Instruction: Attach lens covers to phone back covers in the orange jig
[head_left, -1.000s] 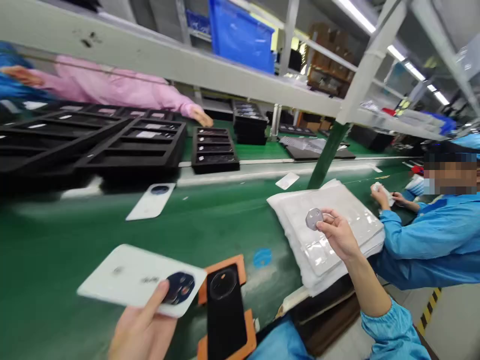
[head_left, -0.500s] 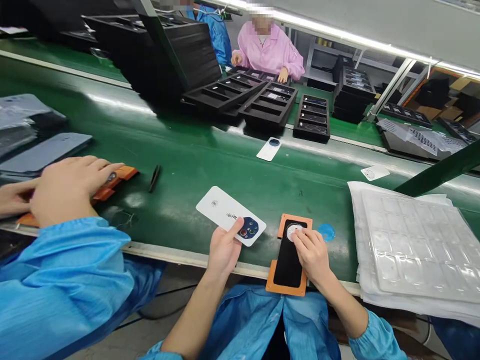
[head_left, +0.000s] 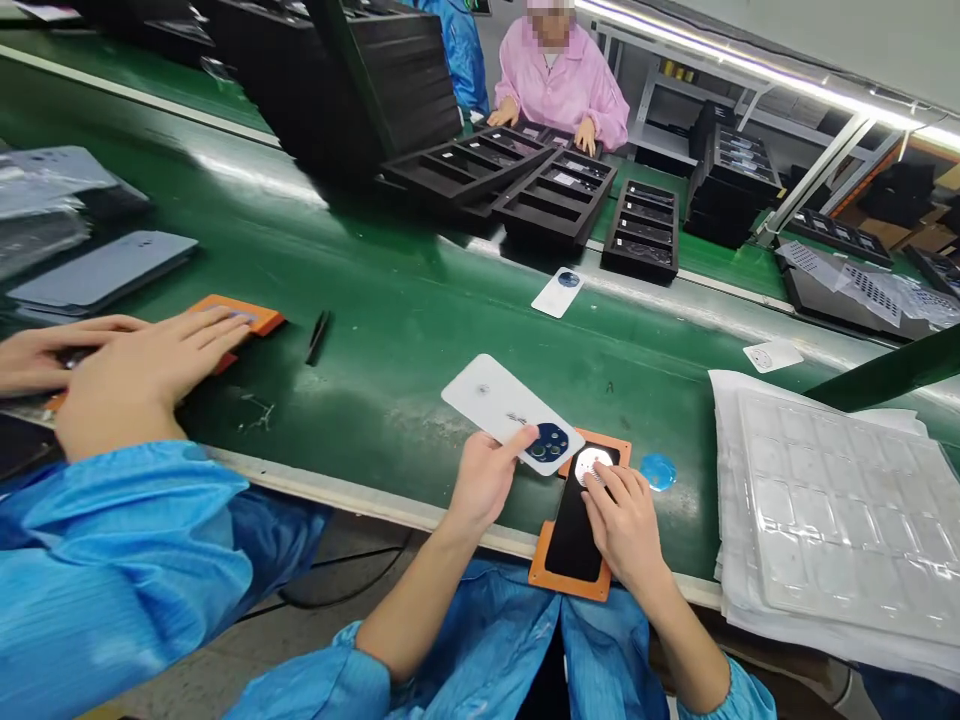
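My left hand (head_left: 484,480) grips a white phone back cover (head_left: 502,406) by its dark round camera end, holding it just above the green belt. My right hand (head_left: 622,520) rests on an orange-framed black fixture (head_left: 576,535) at the belt's near edge. Its fingertips press on a round whitish lens piece (head_left: 592,464) seated in the fixture's top opening. The cover's camera end hangs just left of that piece.
A stack of clear blister trays (head_left: 832,500) lies to the right, a blue round sticker (head_left: 658,471) beside the fixture. A co-worker's hands (head_left: 127,365) press an orange fixture at left, near black tweezers (head_left: 318,336). Black trays (head_left: 555,195) and another white cover (head_left: 557,292) lie farther off.
My right hand carried the round piece from the blister trays into the fixture and now presses it. The left hand brought the white cover closer to the fixture. My view swung left and down.
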